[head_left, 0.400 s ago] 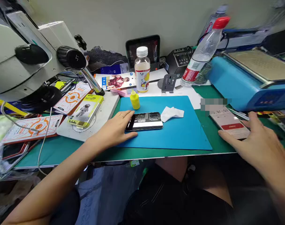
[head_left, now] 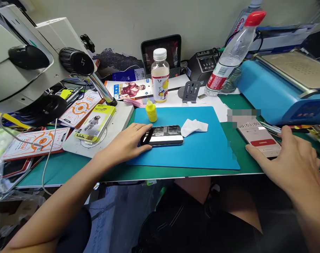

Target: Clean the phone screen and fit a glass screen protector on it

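My left hand (head_left: 131, 140) lies at the left end of a black phone (head_left: 165, 135) on the blue mat (head_left: 191, 154). Thumb and forefinger close around that end, along its two long edges. Bright reflections cover the phone's glossy face. My right hand (head_left: 294, 158) is spread around the lower end of a second phone (head_left: 257, 131) showing a timer at zero and a red button. Its thumb is by the left edge, its fingers past the right side; whether they touch is unclear. A yellow dropper bottle (head_left: 151, 111) and a crumpled white wipe (head_left: 193, 127) sit near the black phone.
A microscope (head_left: 31, 70) overhangs the left side, with a yellow battery pack (head_left: 95, 123) on its base. Behind the mat stand a drink bottle (head_left: 160, 77) and a phone stand (head_left: 191, 92). A red-capped bottle (head_left: 223, 73) leans beside a blue heating device (head_left: 273, 95) at right.
The view has shifted slightly. Both hands keep nearly the same places at the two phones, and the phones lie as before.
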